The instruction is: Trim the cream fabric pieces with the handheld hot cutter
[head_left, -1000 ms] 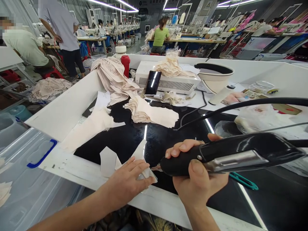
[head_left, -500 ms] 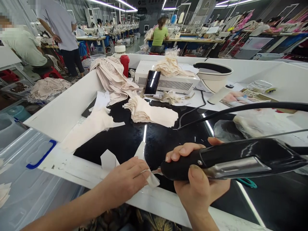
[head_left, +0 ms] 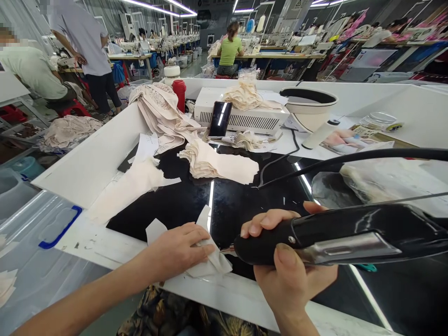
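Both forearms are bare to the edge of the view, with no sleeve, watch, bracelet or glove on either. The left hand [head_left: 177, 249] shows no ring on the fingers in view. The right hand [head_left: 290, 275] has short, unpainted nails, the thumbnail broad and plain. Below the arms, at the body, a dark garment [head_left: 182, 317] carries a yellowish-brown leaf-like print.
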Demonstrator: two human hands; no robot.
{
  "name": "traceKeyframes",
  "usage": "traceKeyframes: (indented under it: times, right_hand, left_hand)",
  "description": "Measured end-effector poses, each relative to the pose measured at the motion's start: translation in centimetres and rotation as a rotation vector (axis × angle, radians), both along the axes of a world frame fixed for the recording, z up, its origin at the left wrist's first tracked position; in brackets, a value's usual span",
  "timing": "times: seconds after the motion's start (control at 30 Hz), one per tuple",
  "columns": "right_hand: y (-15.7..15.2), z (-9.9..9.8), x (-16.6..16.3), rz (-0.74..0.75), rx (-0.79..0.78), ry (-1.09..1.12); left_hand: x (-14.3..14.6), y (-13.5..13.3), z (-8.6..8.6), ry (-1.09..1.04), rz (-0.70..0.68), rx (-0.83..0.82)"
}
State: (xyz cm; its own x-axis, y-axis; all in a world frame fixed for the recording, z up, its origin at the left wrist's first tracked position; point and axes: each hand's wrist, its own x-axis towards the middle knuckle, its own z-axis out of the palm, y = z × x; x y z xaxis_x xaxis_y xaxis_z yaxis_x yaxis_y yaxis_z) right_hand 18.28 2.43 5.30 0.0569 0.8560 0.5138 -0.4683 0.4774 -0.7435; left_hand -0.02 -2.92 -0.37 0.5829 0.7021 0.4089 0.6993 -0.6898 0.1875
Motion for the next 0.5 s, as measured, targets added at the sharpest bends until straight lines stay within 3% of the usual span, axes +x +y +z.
traceKeyframes:
  times: [0.5]
  right_hand:
    - [0.24,0.68,-0.04,-0.038,-0.061,-0.025]
  left_hand:
    - [-0.01,-0.23,-0.27,0.006,0.024,0.031]
